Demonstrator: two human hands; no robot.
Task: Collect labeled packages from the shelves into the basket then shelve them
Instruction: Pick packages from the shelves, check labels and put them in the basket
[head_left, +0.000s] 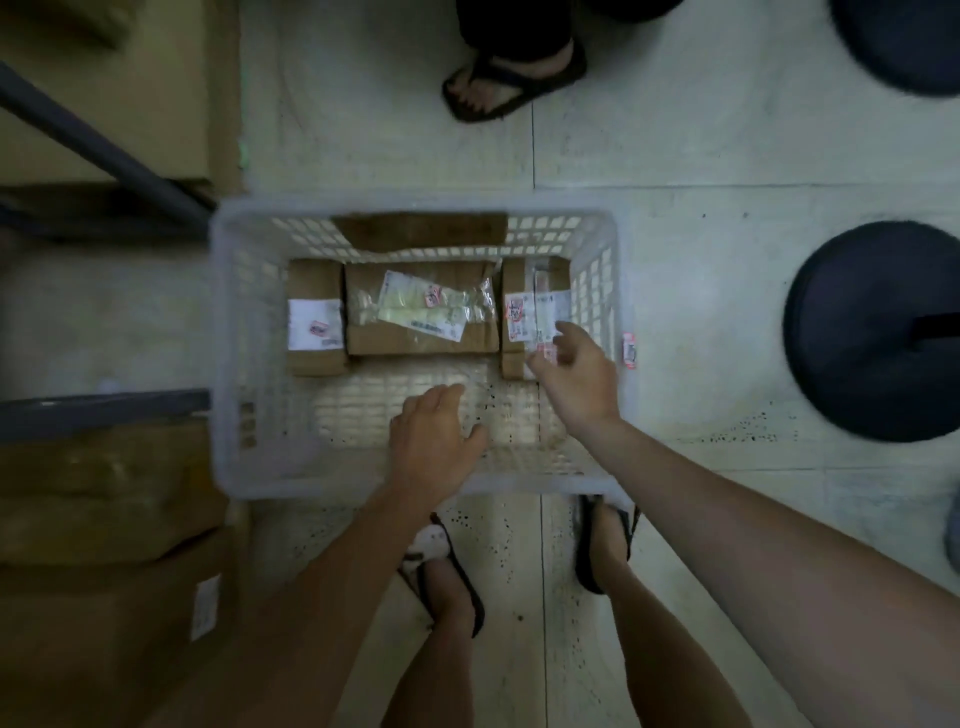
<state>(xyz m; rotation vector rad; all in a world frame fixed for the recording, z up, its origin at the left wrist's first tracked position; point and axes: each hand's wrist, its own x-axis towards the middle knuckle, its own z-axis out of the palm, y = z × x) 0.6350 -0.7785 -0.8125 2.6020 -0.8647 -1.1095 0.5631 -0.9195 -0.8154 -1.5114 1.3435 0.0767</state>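
A white lattice basket (234, 364) stands on the tiled floor in front of my feet. Three brown labeled packages lie in its far half: a small one (314, 291) at left, a wide one (415, 338) in the middle with a clear bag of pale items on top, and a narrow one (519, 291) at right. My left hand (434, 436) hovers over the bare near half of the basket, fingers loosely curled, holding nothing. My right hand (574, 376) reaches over the near end of the right package, fingers apart; whether it touches it is unclear.
Stacked cardboard boxes (104, 545) and a dark shelf frame (104, 140) stand at left. Another person's sandalled foot (511, 78) is beyond the basket. Round black bases (872, 332) sit on the floor at right. A small red-and-white sticker (629, 351) hangs on the basket's right rim.
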